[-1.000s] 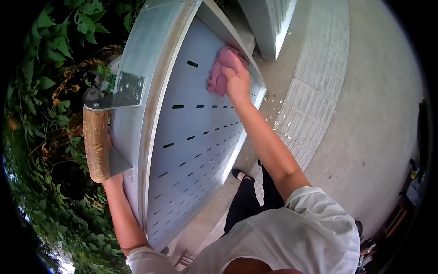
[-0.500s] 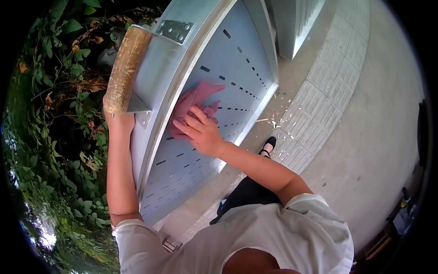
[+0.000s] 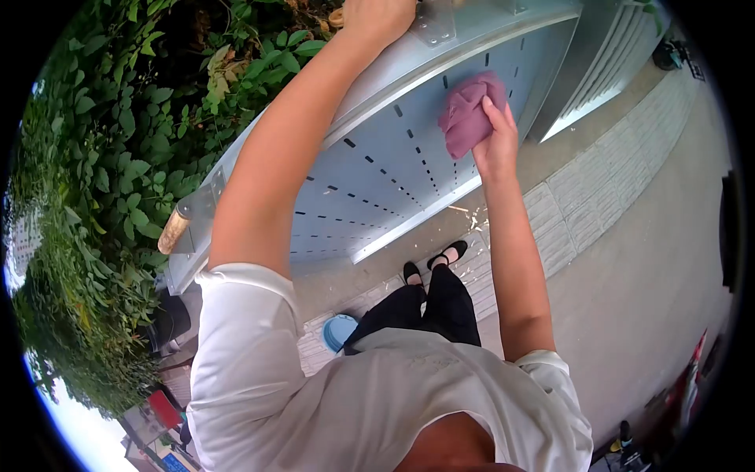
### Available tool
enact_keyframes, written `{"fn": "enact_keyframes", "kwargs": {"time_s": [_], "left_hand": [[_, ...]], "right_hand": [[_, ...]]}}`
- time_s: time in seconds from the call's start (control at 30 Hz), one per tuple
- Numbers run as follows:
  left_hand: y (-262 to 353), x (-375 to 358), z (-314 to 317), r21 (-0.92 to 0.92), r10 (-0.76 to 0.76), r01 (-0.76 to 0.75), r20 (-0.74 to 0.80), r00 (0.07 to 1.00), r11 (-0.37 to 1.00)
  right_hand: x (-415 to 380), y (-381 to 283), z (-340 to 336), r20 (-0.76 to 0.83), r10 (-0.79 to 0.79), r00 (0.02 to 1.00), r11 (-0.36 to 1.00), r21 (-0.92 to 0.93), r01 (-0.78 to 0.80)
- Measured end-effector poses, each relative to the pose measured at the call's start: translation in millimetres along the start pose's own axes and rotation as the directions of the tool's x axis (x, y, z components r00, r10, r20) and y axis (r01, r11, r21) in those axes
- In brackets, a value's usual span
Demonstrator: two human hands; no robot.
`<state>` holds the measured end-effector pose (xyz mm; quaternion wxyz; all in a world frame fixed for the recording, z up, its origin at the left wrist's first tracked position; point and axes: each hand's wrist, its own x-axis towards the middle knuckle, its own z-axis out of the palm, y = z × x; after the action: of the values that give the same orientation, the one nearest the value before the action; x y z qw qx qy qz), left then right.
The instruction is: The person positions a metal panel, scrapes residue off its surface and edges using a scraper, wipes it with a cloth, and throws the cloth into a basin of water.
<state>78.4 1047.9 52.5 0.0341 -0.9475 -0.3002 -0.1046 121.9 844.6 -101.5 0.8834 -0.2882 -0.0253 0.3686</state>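
My right hand (image 3: 497,141) is closed on a bunched mauve cloth (image 3: 470,114), thumb over its near side. The cloth lies against the upper right part of a grey metal panel (image 3: 377,145) with rows of dark slots and a raised frame. My left hand (image 3: 381,17) is at the panel's far edge, beside a riveted metal bracket (image 3: 434,22). Its fingers are hidden by the hand itself and the top of the view, so their grip does not show. A wooden handle (image 3: 174,230) is fixed to the panel's left end.
Green leafy plants (image 3: 126,173) crowd the left side, close behind the panel. A blue bucket (image 3: 338,332) stands on the ground by my legs. Pale scraps (image 3: 476,222) lie on the pavement near my shoes (image 3: 448,253). A ribbed metal unit (image 3: 598,67) is at the upper right.
My right hand has carried the cloth up and right across the panel. My left hand has gone from beside the wooden handle to the top of the view. The camera view has shifted and turned.
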Motion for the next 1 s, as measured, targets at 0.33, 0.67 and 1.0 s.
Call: {"fn": "enact_keyframes", "kwargs": {"time_s": [0.33, 0.67, 1.0], "left_hand": [[-86, -183, -145, 0.052, 0.007, 0.017, -0.432, 0.902, 0.999], [-289, -412, -112, 0.095, -0.533, 0.648, -0.487, 0.692, 0.755], [-313, -438, -72, 0.2, -0.485, 0.601, -0.423, 0.765, 0.774]], "right_hand": [[-7, 59, 61, 0.017, -0.204, 0.979, 0.954, -0.22, 0.203], [-70, 154, 98, 0.214, -0.404, 0.89, 0.391, -0.839, 0.379], [-144, 230, 82, 0.671, -0.127, 0.73, -0.046, -0.74, 0.672]]}}
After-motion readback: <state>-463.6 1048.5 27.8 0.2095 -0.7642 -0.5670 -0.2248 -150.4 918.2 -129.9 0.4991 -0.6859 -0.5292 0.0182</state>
